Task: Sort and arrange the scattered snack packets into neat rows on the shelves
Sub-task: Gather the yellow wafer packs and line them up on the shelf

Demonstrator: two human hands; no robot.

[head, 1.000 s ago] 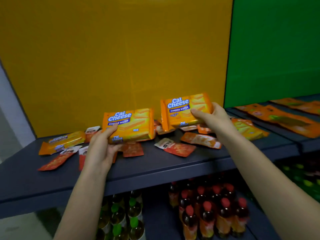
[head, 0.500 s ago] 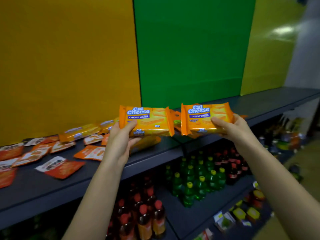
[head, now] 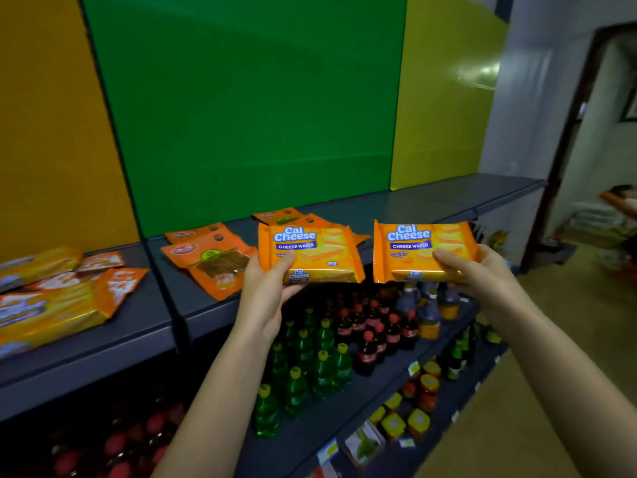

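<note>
My left hand [head: 265, 294] grips an orange Cal Cheese wafer packet [head: 317, 251] by its lower left corner, held upright just in front of the dark shelf [head: 431, 201]. My right hand [head: 479, 274] grips a second Cal Cheese wafer packet [head: 418, 248] by its lower right corner, at the same height, a small gap apart from the first. Flat orange snack pouches [head: 210, 257] lie on the shelf behind and left of my left hand. More orange packets [head: 51, 305] lie scattered at the far left of the shelf.
Bare shelf surface stretches right in front of the green panel [head: 258, 115] and the yellow panel [head: 444, 108]. Lower shelves hold green bottles [head: 310, 367], dark cola bottles [head: 372, 329] and small jars [head: 427, 388]. A doorway with a person [head: 620, 201] lies at the right.
The view has swung right along the shelf. Both hands carried their wafer packets to the right, away from the scattered pile, and now hold them in front of the green-backed section.
</note>
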